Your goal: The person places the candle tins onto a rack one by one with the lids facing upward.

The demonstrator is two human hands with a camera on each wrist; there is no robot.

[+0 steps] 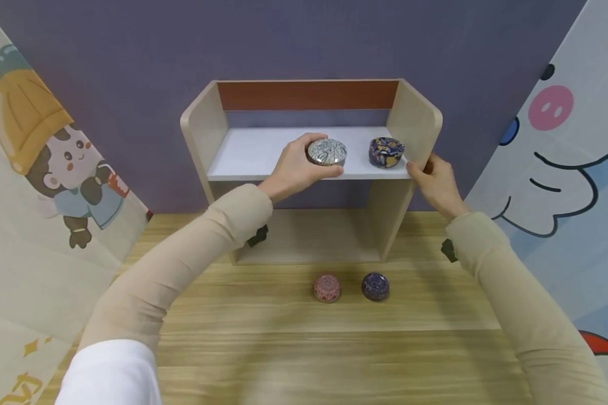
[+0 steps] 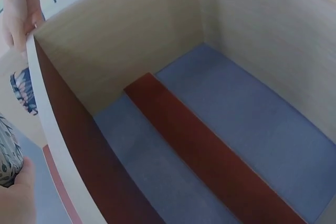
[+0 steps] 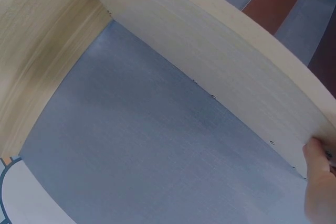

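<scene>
My left hand grips a round tin with a black-and-white leaf pattern over the white upper shelf; whether the tin touches the shelf I cannot tell. To its right a dark tin with yellow and purple flowers stands on the shelf near the right side panel. My right hand holds the front edge of that side panel, thumb at the front and fingers on the outer side. In the left wrist view the patterned tin shows at the left edge, against the left hand's thumb.
On the wooden table, in front of the shelf unit, stand a pink tin and a dark purple tin. Below the shelf is a lower compartment. Cartoon-printed panels flank the table, and a blue-grey surface lies behind the unit.
</scene>
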